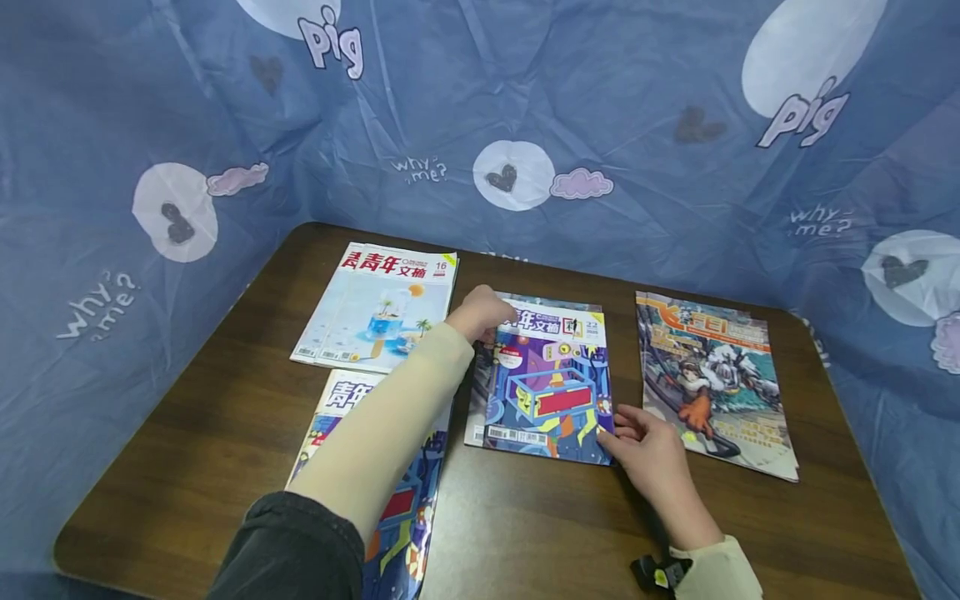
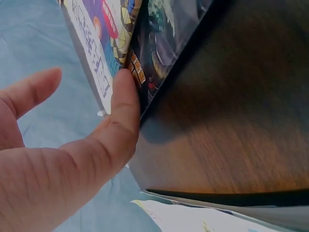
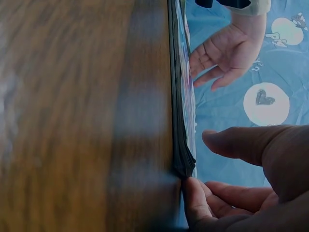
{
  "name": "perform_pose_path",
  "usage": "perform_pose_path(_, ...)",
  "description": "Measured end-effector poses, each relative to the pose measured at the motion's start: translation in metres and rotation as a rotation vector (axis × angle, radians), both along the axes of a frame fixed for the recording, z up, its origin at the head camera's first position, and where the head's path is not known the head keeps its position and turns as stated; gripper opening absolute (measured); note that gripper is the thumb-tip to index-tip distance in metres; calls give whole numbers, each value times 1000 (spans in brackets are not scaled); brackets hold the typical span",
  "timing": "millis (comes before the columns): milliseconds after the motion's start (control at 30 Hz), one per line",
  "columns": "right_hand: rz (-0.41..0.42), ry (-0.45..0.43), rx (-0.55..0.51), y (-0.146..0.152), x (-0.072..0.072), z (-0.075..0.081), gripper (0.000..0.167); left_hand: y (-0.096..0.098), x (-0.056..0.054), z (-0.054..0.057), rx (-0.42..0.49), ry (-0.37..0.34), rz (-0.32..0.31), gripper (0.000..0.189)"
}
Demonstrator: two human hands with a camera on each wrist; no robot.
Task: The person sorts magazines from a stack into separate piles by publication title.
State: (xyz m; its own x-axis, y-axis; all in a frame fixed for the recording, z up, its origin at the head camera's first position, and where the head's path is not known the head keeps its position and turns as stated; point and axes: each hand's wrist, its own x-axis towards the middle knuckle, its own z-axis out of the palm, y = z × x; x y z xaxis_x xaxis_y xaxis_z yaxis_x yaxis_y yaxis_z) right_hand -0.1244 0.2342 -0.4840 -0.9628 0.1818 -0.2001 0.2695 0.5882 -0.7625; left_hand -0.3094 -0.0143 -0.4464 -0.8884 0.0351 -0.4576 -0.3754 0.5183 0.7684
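A purple-covered magazine (image 1: 551,392) with a white title band lies on a darker magazine (image 1: 477,392) in the middle of the table, slightly offset from it. At its upper left corner is my left hand (image 1: 482,312). In the left wrist view, one fingertip (image 2: 124,79) touches the edges of the two magazines, and the thumb stands apart. By the lower right corner is my right hand (image 1: 648,450). The right wrist view shows a fingertip (image 3: 193,193) against the pile's corner, where the pages bend a little, with the thumb raised away from the cover.
Pale blue magazines (image 1: 375,308) lie at the back left. Below them, another purple magazine (image 1: 405,517) is partly hidden by my left forearm. A pile with an illustrated cover (image 1: 712,375) lies right on the brown table (image 1: 525,525). Blue printed cloth (image 1: 420,100) hangs behind.
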Motion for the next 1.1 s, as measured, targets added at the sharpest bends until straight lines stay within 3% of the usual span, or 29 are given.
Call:
perform_pose_path(167, 14, -20, 5, 0, 0, 1, 58, 0, 0, 2, 46, -36, 45, 39)
perform_pose_path(367, 28, -25, -10, 2, 0, 1, 59, 1, 0, -5, 78, -55, 56, 31)
perform_pose_path(600, 31, -27, -16, 4, -2, 0, 60, 4, 0, -14, 69, -30, 85, 19)
perform_pose_path(833, 33, -33, -12, 3, -2, 1, 60, 1, 4, -18, 168, -68, 88, 29)
perform_pose_path(1100, 55, -33, -8, 6, 0, 5, 62, -1, 7, -23, 282, -58, 129, 21)
